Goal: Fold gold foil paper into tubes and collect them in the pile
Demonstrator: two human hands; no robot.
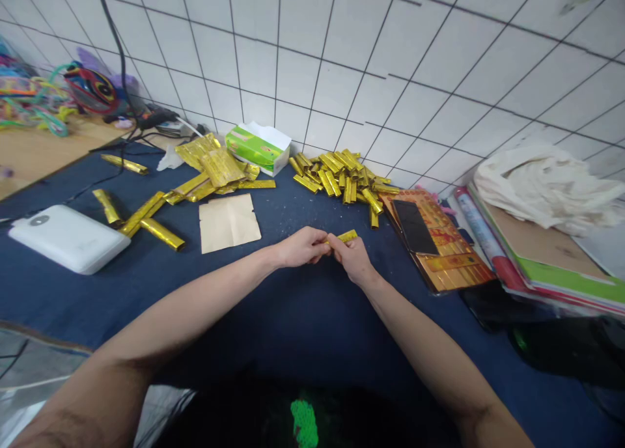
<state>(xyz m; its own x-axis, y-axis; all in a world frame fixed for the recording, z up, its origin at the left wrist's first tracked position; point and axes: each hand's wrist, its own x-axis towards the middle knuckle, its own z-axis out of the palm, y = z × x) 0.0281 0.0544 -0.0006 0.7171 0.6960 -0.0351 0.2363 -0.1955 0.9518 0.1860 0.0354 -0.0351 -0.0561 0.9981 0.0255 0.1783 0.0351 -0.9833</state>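
Note:
Both hands meet over the middle of the blue cloth table. My left hand and my right hand are closed on one small gold foil roll, whose end sticks out to the right between the fingers. Behind the hands lies a heap of finished gold rolls. To the left, flat gold foil sheets are stacked, with a plain tan paper sheet in front of them.
Loose gold rolls and a white box lie at the left. A green tissue box stands by the tiled wall. A gold printed paper stack with a dark phone on it, books and a white bag fill the right.

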